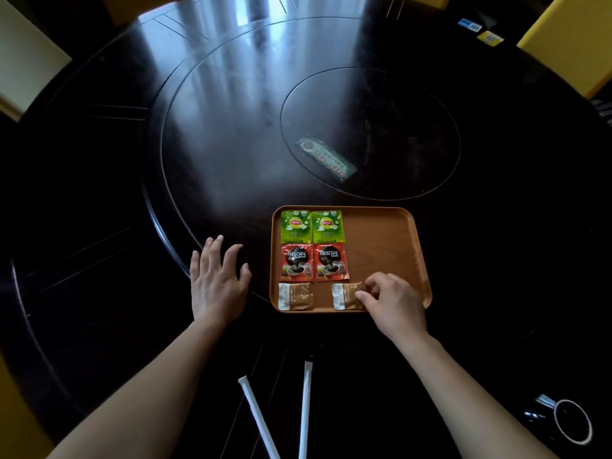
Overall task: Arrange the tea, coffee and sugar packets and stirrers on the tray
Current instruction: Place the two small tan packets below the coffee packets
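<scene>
Right hand [394,301] pinches the 2nd sugar packet [347,295] at tray [390,233] front edge, R of the 1st. Left hand [217,279] open, apparently flat on table [99,226]. Stirrers [305,409] off-tray, near edge.

**Left palm down, right in a pinch**

Left hand [217,279] lies flat, palm down, fingers fanned forward and slightly apart, bare forearm running straight back. Right hand [392,301] curls over, knuckles up, thumb and fingertips drawn together in a tight pinching grip, wrist bent, forearm angling in from the right.
</scene>
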`<state>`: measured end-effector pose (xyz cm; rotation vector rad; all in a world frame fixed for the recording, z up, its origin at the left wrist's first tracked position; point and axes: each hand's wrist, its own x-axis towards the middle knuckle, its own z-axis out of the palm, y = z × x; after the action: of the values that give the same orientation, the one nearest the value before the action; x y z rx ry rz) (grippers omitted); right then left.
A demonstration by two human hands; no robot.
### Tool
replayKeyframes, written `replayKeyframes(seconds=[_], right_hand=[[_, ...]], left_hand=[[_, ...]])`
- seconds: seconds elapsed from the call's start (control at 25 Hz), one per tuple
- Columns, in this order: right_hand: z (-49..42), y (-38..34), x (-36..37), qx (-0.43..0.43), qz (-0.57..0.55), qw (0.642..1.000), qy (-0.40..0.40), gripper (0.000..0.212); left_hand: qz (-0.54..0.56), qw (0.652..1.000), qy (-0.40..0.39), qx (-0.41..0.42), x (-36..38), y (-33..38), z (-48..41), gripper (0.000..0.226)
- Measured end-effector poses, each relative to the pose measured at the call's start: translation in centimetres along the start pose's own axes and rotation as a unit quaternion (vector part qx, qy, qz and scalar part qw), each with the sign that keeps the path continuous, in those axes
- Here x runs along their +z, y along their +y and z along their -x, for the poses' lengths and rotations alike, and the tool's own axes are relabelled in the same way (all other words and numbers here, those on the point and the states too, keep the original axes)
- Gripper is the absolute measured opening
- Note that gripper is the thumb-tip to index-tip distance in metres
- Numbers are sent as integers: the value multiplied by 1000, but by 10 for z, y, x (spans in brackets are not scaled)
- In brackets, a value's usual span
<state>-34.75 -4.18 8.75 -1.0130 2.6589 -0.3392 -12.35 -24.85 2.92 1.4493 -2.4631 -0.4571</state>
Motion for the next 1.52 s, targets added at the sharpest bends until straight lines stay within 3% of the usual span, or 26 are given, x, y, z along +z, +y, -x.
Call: replayKeyframes(seconds=[0.2,0.36,1.52], right_hand=[[6,-13,5,-14,-44,998,35,30],[10,-17,5,-13,-25,1000,4,38],[14,-28,14,-51,-58,997,7,34]], left_hand=[[-1,1000,-2,-1,-1,0,1,43],[-1,1000,-2,-2,-1,-1,0,43],[-23,1000,0,8,2,-4,0,51]])
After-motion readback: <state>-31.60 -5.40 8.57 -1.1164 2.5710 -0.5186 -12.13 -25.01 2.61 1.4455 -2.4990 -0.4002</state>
